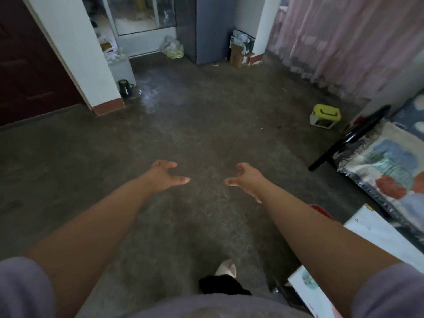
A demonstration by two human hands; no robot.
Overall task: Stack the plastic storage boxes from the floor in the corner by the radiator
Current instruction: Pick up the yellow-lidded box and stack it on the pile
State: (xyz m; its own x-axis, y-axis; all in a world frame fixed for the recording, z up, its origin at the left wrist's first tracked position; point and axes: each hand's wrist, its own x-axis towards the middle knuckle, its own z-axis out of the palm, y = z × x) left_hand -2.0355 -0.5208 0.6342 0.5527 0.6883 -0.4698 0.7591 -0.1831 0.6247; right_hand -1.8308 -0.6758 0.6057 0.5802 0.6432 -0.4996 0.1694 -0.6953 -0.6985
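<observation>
My left hand (166,174) and my right hand (244,177) are stretched out in front of me over the bare concrete floor, palms facing each other. Both hold nothing and their fingers are spread. A small plastic storage box with a yellow-green lid and handle (325,116) sits on the floor at the right, near the pink curtain, well ahead of my right hand. A white plastic box (376,232) shows at the lower right, partly hidden behind my right forearm. No radiator is in view.
A bed with a black frame (351,136) and patterned blanket fills the right edge. A grey cabinet (206,28), cardboard boxes (241,51) and a plastic bag (173,48) stand at the back. A dark door (27,65) is at left, a black flask (124,88) by the pillar.
</observation>
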